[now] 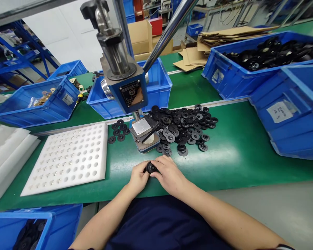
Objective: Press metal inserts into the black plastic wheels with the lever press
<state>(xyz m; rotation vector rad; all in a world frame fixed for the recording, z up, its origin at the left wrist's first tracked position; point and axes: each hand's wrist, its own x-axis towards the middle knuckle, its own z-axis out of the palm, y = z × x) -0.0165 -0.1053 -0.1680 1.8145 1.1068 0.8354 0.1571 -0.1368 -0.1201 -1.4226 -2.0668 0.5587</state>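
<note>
My left hand [138,177] and my right hand [169,174] meet at the near edge of the green bench, fingers closed together round a small black round part [151,168]. Just beyond them stands a blue hand press [125,86] with its metal base block [144,131]. A heap of black disc parts [184,125] lies to the right of the press, and a few more black discs [118,131] lie to its left. A white foam tray with rows of holes [67,158] lies left of my hands.
Blue bins stand behind the press [159,85], at the far left [39,102] and at the right [289,111], one full of black parts [271,52]. Flattened cardboard [224,38] lies at the back. Another blue bin [28,225] sits near left. White foam sheets [5,152] lie at the left.
</note>
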